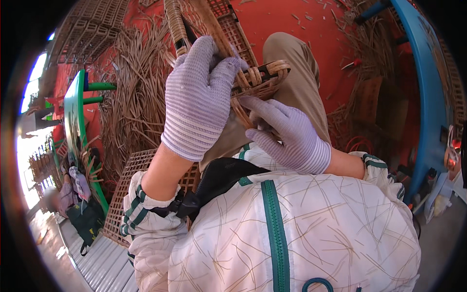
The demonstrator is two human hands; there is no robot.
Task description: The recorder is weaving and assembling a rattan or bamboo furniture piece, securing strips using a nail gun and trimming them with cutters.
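A brown woven basket [237, 38] with a dark frame is propped over my lap, its rim [266, 73] wrapped with pale cane. My left hand [198, 104], in a striped lilac-white knit glove, closes round the basket's edge and a broad cane strip [217, 27], with the thumb pressing near the wrapped corner. Just below that corner, my right hand [297, 134], gloved alike, curls its fingers at a thin cane strip [239, 113] hanging from the rim. The forefinger meets this strip; part of it is hidden behind the fingers.
Loose cane strips [134, 92] lie heaped on the red floor [272, 17] at left. Stacked woven baskets [90, 29] stand at the far left, a woven panel [131, 180] beside my left arm. A green table [78, 112] and a blue table [421, 92] flank me.
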